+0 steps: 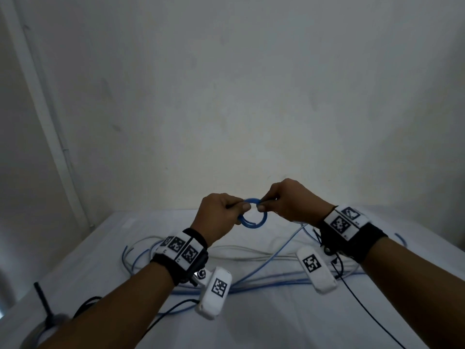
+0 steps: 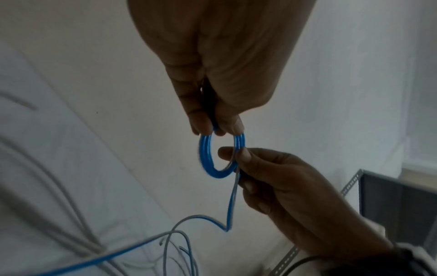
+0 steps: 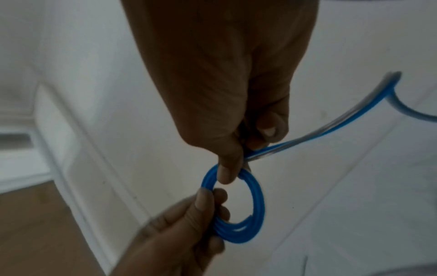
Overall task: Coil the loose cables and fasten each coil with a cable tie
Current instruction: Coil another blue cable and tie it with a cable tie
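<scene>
A small blue cable coil (image 1: 253, 214) of several turns is held in the air above the white table (image 1: 276, 323). My left hand (image 1: 240, 207) pinches the coil's left side between thumb and fingers. My right hand (image 1: 261, 205) pinches its right side. In the left wrist view the left hand (image 2: 216, 128) grips the top of the coil (image 2: 205, 158), while the right hand (image 2: 236, 155) also holds the loose blue-and-white tail (image 2: 230, 205) that runs down to the table. The right wrist view shows the right hand (image 3: 232, 168) on the coil (image 3: 257, 205) and the tail (image 3: 331, 130) leading away to the right.
Loose blue and white cables (image 1: 251, 273) lie tangled across the table under my wrists. A thin black lead (image 1: 364, 311) crosses the right side. A black stand (image 1: 41, 301) is at the lower left. A bare wall rises behind the table. Perforated metal framing (image 2: 350, 186) stands off to one side.
</scene>
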